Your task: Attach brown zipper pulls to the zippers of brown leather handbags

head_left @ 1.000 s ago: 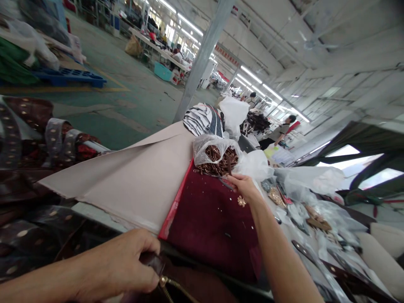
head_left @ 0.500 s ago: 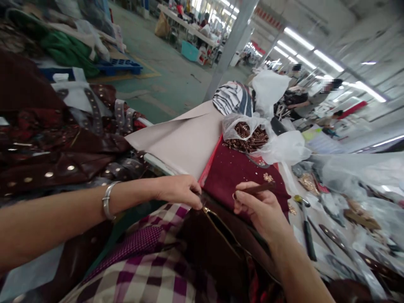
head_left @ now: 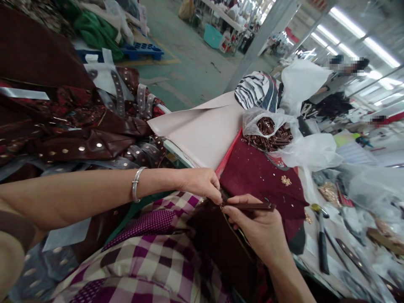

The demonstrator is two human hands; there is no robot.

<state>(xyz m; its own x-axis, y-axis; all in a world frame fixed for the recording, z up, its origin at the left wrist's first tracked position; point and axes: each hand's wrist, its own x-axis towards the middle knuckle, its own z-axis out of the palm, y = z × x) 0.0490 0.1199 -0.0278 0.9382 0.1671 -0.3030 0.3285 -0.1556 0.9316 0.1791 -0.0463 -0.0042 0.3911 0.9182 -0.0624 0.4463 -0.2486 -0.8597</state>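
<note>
My left hand (head_left: 202, 184), closed in a pinch, grips the zipper end of a dark brown bag (head_left: 216, 244) that lies across my lap. The slider under those fingertips is mostly hidden. In my right hand (head_left: 265, 225) is a narrow brown leather zipper pull (head_left: 252, 206), held between thumb and fingers. Its left end meets the fingertips of my left hand at the zipper; whether it is hooked on cannot be seen. Beneath lies a checked purple and cream apron (head_left: 151, 256).
A maroon cloth (head_left: 252, 172) covers the table beyond my hands. On it sits a plastic bag of brown leather pulls (head_left: 268, 132). A hammer (head_left: 322, 244) lies at right. Studded brown leather bags (head_left: 78, 145) are heaped at left. People work at the back right.
My right hand has brought the leather pull left and down to the zipper, where it meets my left hand. The view has turned a little to the left.
</note>
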